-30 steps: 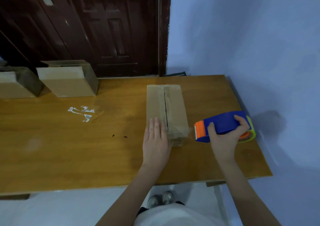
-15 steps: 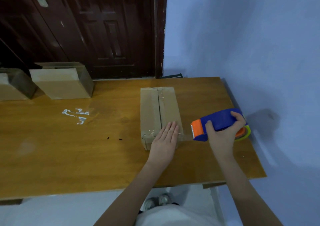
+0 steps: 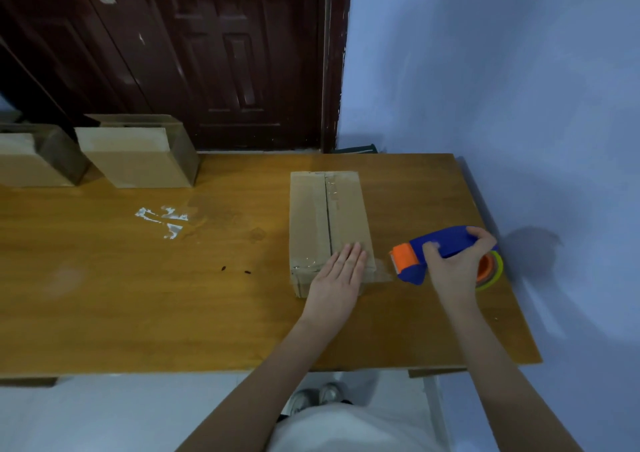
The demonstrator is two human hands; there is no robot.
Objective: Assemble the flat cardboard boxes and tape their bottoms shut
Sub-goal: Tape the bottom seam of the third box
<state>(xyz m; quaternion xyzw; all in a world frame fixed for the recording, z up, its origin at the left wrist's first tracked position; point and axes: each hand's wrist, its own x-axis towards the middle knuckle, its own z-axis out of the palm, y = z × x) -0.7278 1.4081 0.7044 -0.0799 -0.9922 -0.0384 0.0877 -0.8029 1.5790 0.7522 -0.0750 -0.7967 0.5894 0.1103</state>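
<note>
- Cardboard box (image 3: 329,219) is lying bottom-up on the wooden table (image 3: 138,296), toward the right end, with its two flaps meeting in a seam that runs away from the person. There's clear tape along that seam and what looks like a second strip going crosswise over the near end.
- Left hand (image 3: 341,271) is laid flat with straight fingers on the near right corner of the box, pressing the tape down. Nothing gripped.
- Right hand (image 3: 457,261) is wrapped around the blue tape dispenser (image 3: 440,251), just to the right of the box and not touching it. Orange nose of the dispenser points back at the box.
- A stretch of clear tape (image 3: 382,271) seems to run from the box's side to the dispenser, so I'd say the crosswise strip is laid but not cut yet.
- Next move, my guess: keep the left hand planted and tilt the dispenser so its blade tears the tape, then rub the loose end down the side wall.
- Two more assembled boxes (image 3: 138,155) sit at the back left of the table.
</note>
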